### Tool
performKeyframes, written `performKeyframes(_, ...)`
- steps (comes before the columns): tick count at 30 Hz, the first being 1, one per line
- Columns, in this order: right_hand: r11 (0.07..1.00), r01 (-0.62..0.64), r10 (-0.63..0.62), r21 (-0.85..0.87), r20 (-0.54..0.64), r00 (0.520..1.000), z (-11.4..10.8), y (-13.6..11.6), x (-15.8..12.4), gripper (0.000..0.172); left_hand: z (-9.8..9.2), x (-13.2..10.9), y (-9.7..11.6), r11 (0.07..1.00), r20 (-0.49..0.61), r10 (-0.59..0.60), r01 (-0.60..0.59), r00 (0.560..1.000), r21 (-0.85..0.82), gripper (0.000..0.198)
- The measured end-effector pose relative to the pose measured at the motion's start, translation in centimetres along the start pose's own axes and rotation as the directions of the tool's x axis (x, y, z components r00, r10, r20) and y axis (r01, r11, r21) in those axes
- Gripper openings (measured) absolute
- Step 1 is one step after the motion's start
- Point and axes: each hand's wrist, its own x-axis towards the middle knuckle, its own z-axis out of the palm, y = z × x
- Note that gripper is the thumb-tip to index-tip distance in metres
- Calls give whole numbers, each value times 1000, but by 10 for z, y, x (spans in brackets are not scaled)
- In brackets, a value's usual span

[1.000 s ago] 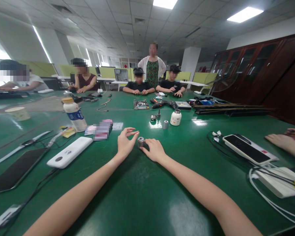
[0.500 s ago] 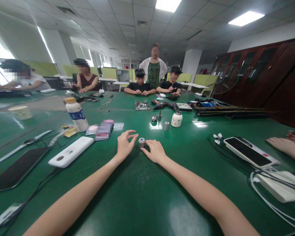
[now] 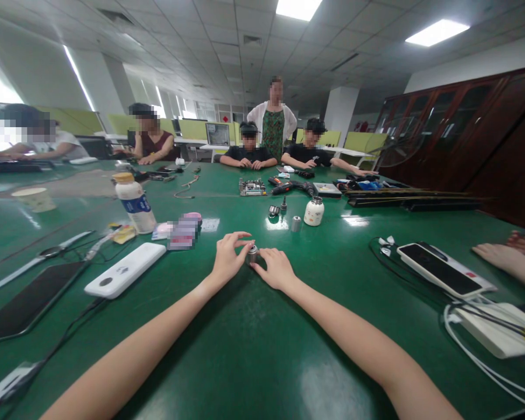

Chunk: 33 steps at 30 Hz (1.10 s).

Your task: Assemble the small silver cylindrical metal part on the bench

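Note:
A small silver metal cylinder (image 3: 252, 255) stands upright on the green table. My right hand (image 3: 276, 269) is closed on its right side, thumb low at the front and fingers behind. My left hand (image 3: 230, 256) is at the cylinder's left, its thumb and fingertips drawn together over the top end. Whatever those fingertips pinch is too small or hidden to make out. Beyond them stand a second metal cylinder (image 3: 296, 223), a white jar-like bottle (image 3: 314, 212), a dark pointed metal piece (image 3: 284, 203) and a shiny metal part (image 3: 274, 211).
To the left lie a white power bank (image 3: 126, 269), a dark tablet (image 3: 32, 298) and a bottle (image 3: 135, 204). A phone (image 3: 440, 269) and cabled white box (image 3: 503, 329) are right, near another person's hand (image 3: 492, 256). A circuit board (image 3: 252, 187) and drill (image 3: 289, 187) lie farther back.
My left hand has moved right and its fingertips now cover part of the cylinder's top. My right hand stays on the cylinder. A person across the table has stretched an arm toward the right.

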Motion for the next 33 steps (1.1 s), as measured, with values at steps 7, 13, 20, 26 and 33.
performKeyframes(7,1000,1,-1,7,3,1000,0,0,0,36,0,-2,3,1000,-7,27,-27,1000,-4,14)
performKeyframes(13,1000,-4,4,4,3,1000,2,1,0,37,-6,1,4,993,-248,-121,121,961,-16,15)
performKeyframes(20,1000,-4,3,11,15,1000,-1,-1,0,37,1,-3,3,998,-14,2,-3,1000,-70,22)
performKeyframes(26,1000,-7,7,0,17,1000,-2,-2,0,37,6,-4,6,995,-51,-31,26,998,-95,25)
performKeyframes(33,1000,-5,5,-5,15,1000,1,1,0,37,0,0,-19,988,-145,-143,150,979,37,21)
